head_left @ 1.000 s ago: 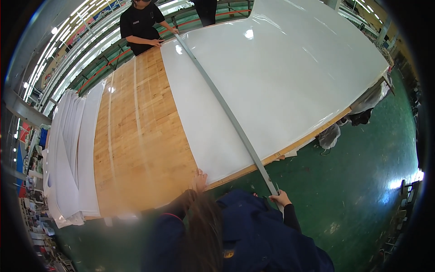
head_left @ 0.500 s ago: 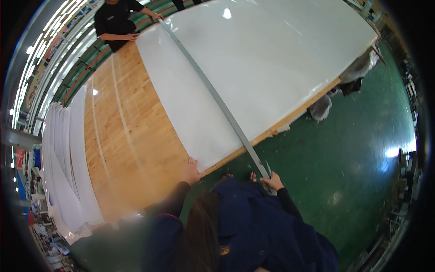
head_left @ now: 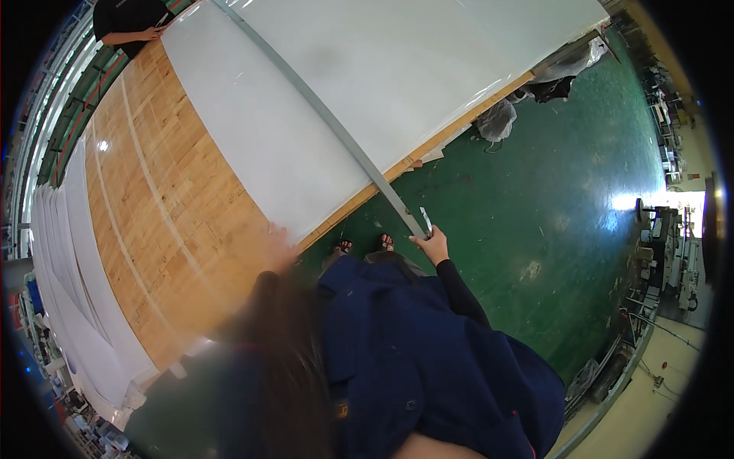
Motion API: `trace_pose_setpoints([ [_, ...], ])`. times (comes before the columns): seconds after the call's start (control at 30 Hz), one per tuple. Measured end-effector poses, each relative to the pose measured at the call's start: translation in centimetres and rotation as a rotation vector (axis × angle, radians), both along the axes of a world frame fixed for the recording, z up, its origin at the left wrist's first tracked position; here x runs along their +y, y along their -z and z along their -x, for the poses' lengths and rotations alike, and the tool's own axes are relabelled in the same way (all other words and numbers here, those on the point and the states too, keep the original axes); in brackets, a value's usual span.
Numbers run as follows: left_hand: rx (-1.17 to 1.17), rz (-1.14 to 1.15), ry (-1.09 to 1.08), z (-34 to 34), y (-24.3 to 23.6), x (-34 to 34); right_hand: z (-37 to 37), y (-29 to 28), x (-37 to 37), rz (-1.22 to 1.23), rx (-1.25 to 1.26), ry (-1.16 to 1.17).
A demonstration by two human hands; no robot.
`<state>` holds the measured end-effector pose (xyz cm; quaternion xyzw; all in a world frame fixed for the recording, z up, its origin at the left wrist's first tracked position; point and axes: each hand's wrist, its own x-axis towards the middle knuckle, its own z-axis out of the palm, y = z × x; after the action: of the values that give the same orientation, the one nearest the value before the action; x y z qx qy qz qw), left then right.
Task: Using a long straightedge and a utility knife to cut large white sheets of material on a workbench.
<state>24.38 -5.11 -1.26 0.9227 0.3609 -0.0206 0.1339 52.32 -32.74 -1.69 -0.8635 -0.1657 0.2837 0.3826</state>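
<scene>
A long grey metal straightedge (head_left: 321, 111) lies slantwise across a glossy white sheet (head_left: 229, 115), its near end sticking out past the table edge. My right hand (head_left: 434, 246) is closed at that end, holding it together with a slim, pale-bladed tool that looks like a utility knife (head_left: 425, 217), its tip pointing up. At the near corner of the sheet, my left hand (head_left: 280, 249) rests by the table edge, slightly blurred, fingers stretched out and holding nothing. The straightedge's far end runs out of the picture.
The wooden tabletop (head_left: 164, 183) shows left of the sheet, with long white strips (head_left: 69, 260) hanging over its far-left end. Across the table stands a co-worker (head_left: 130, 23), a hand on the edge. Plastic-wrapped items (head_left: 497, 121) sit under the table; machinery (head_left: 665, 252) lines the right.
The view has shifted, so the table and sheet sit further up and left. The co-worker's hand on the straightedge is out of view now. Both my hands keep their places.
</scene>
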Motion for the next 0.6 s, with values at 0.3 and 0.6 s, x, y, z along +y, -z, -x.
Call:
trace_pose_setpoints([
  [0.3, 0.022, 0.031, 0.008, -0.2, -0.9, -0.3, -2.8, 0.3, -0.4, -0.003, -0.027, 0.012],
  [0.6, 0.035, 0.035, 0.005, -0.5, -0.9, -0.2, -3.3, 0.5, -0.4, 0.028, 0.023, -0.01],
])
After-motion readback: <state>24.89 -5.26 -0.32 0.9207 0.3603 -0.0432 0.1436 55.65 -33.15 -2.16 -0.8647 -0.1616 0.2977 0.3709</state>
